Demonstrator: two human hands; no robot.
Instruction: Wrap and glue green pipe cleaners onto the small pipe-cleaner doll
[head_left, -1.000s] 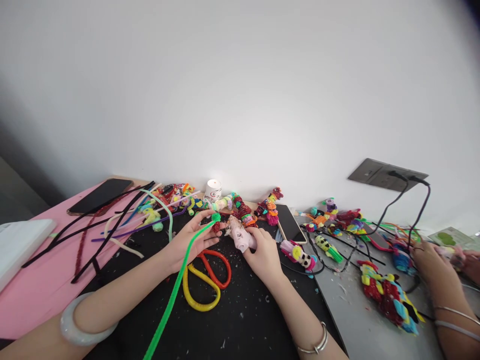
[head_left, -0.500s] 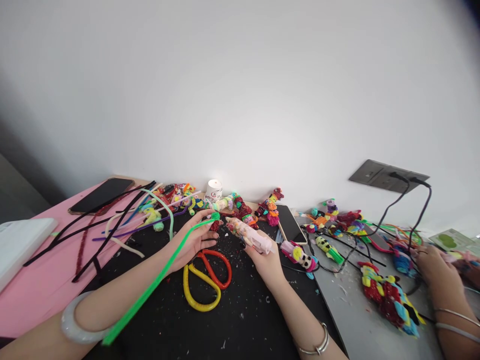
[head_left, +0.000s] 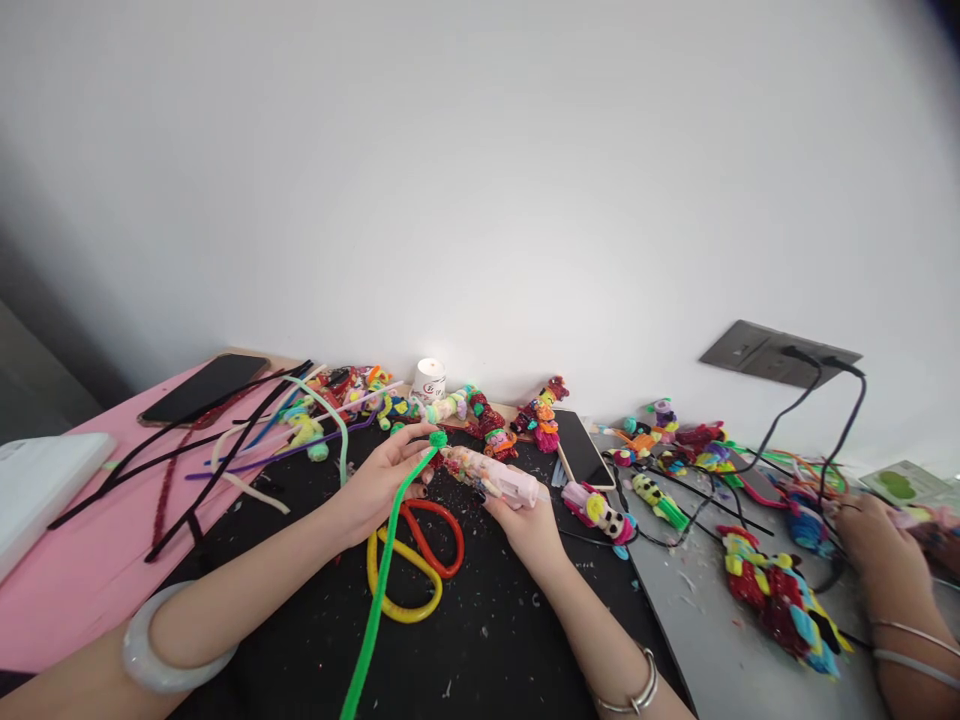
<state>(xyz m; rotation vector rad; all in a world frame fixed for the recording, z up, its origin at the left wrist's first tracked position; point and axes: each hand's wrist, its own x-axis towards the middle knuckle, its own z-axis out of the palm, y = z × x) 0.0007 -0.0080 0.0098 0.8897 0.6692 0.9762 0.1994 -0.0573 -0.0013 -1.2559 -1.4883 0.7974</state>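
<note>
Well, the left hand (head_left: pixel 384 482) pinches green chenille (head_left: pixel 383 592), the right hand (head_left: pixel 529 530) clasps a glue gun (head_left: pixel 499 478), the cup's (head_left: pixel 430 384) contents unclear.

There's room to pass — over the black tabletop (head_left: pixel 510 635), between the scissors (head_left: pixel 437 580) and the right forearm (head_left: pixel 589 620)! Leftward, a long green stem (head_left: pixel 385 560) cuts across; ahead, fuzzy figures (head_left: pixel 491 422) crowd the wall (head_left: pixel 480 220) — tight there.
</note>
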